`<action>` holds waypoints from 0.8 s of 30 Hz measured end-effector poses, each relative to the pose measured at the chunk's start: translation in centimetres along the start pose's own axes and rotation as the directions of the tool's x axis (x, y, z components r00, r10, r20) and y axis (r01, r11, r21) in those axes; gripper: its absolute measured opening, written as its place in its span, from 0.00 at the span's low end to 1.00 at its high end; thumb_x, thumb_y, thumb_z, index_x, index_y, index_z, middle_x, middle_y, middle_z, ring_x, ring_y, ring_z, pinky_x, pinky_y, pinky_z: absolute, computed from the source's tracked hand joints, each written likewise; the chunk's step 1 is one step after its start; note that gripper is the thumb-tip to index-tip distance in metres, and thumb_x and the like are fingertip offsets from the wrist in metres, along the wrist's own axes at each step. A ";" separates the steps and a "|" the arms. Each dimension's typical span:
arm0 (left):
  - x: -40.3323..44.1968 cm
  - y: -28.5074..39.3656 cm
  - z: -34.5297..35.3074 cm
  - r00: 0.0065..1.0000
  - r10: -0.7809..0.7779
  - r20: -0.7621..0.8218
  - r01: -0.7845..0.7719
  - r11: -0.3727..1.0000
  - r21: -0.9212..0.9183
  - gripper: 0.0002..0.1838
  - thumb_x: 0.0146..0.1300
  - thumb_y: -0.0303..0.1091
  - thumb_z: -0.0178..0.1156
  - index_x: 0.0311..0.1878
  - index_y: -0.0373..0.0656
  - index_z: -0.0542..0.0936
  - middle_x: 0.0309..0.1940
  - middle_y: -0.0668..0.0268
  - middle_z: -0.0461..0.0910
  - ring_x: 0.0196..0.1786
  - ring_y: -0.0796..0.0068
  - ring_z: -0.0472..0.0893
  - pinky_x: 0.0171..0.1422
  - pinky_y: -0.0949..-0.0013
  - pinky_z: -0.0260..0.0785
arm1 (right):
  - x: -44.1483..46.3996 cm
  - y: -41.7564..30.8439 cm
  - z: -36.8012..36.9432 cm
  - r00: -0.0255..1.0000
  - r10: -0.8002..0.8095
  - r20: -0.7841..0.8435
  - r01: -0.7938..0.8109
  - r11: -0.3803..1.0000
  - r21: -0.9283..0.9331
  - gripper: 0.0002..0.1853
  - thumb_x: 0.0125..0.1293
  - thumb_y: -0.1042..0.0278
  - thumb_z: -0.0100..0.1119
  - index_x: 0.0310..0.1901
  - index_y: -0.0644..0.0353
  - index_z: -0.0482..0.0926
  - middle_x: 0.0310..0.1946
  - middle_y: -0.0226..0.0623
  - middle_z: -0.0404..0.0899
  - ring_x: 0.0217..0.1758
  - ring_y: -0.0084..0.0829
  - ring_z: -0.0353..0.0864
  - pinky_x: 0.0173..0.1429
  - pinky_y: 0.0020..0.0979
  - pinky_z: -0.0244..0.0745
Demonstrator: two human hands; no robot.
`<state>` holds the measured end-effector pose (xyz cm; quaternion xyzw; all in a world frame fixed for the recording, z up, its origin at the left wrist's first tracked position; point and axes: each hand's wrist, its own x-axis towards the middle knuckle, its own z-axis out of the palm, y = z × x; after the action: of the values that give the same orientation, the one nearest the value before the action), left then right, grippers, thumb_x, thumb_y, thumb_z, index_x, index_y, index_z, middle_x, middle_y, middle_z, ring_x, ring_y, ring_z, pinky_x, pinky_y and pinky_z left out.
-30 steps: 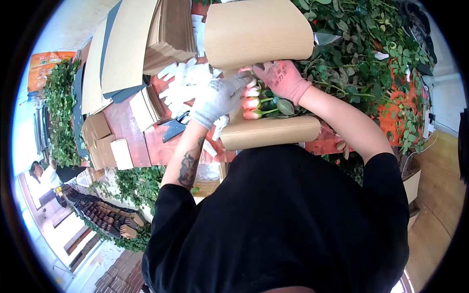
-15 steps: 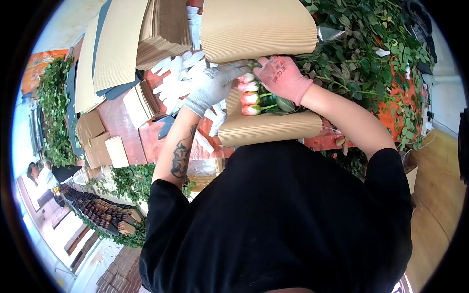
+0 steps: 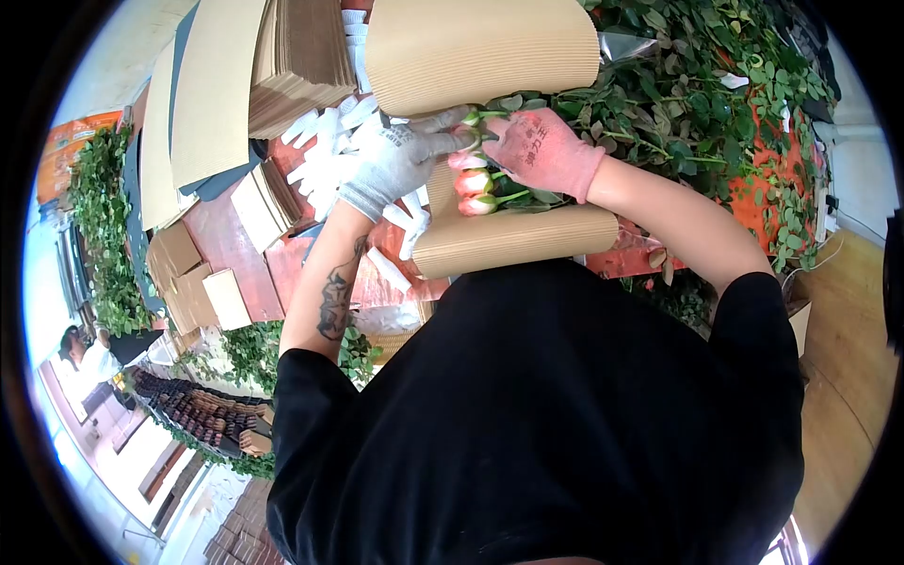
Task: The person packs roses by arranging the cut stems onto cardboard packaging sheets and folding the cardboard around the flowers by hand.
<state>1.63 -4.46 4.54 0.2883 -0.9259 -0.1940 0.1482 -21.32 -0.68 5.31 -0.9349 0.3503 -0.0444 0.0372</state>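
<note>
Several pink and white roses (image 3: pixel 474 183) lie in a row on a tan corrugated cardboard sheet (image 3: pixel 518 241), whose near and far ends curl up. My left hand (image 3: pixel 395 158), in a grey-white glove, pinches a rose head (image 3: pixel 470 120) at the far end of the row; its petals are mostly covered by the fingers. My right hand (image 3: pixel 546 151), in a pink glove, is closed beside it at that rose's stem, above the other stems and leaves. Its fingertips are partly hidden.
White foam-like strips (image 3: pixel 330 141) are scattered left of my left hand. Stacked cardboard sheets (image 3: pixel 306 56) and small cardboard pieces (image 3: pixel 264 202) lie farther left. Leafy rose stems (image 3: pixel 678 113) pile up at the right. Another person (image 3: pixel 89 358) is at the far left.
My fingers have parted slightly, and a rose's green base and stem now show between my hands. My left hand has drawn a little left. The whole view has shifted slightly.
</note>
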 end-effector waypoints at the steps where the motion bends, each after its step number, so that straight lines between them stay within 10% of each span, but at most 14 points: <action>1: 0.0 0.1 0.0 1.000 -0.005 0.000 0.005 1.000 -0.001 0.16 0.60 0.28 0.54 0.50 0.54 0.82 0.58 0.65 0.76 0.58 0.62 0.76 0.63 0.67 0.66 | -0.1 0.0 -0.1 1.000 -0.004 0.001 0.004 1.000 0.003 0.07 0.55 0.64 0.56 0.30 0.56 0.78 0.32 0.34 0.76 0.36 0.35 0.81 0.38 0.37 0.75; 4: 0.4 0.7 -0.3 0.994 -0.105 0.044 0.108 0.990 -0.086 0.12 0.57 0.36 0.62 0.45 0.49 0.84 0.57 0.60 0.76 0.59 0.65 0.76 0.58 0.66 0.69 | -0.3 0.1 -1.2 0.999 -0.010 -0.036 0.010 1.000 0.000 0.10 0.56 0.57 0.58 0.32 0.53 0.72 0.35 0.34 0.75 0.37 0.34 0.80 0.39 0.34 0.72; 7: 0.3 1.4 0.7 0.988 -0.156 -0.016 0.154 0.985 -0.076 0.13 0.56 0.42 0.61 0.41 0.49 0.84 0.52 0.62 0.78 0.51 0.60 0.78 0.55 0.63 0.71 | -0.3 -0.6 -2.7 0.960 -0.027 0.278 0.025 1.000 0.012 0.12 0.55 0.55 0.58 0.34 0.53 0.76 0.33 0.34 0.75 0.37 0.34 0.80 0.37 0.36 0.73; 24: -0.2 3.3 0.2 0.945 -0.290 0.151 0.292 0.956 0.010 0.29 0.53 0.50 0.65 0.57 0.46 0.75 0.65 0.59 0.67 0.57 0.55 0.75 0.57 0.59 0.70 | -0.2 -1.3 -2.1 0.958 -0.173 0.229 0.141 0.979 0.149 0.13 0.51 0.55 0.61 0.29 0.57 0.80 0.27 0.34 0.78 0.35 0.36 0.81 0.43 0.36 0.74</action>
<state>0.10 -1.75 5.79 0.4051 -0.8806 -0.2408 0.0492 -20.83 0.32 7.51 -0.9538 0.2638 0.0437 0.1372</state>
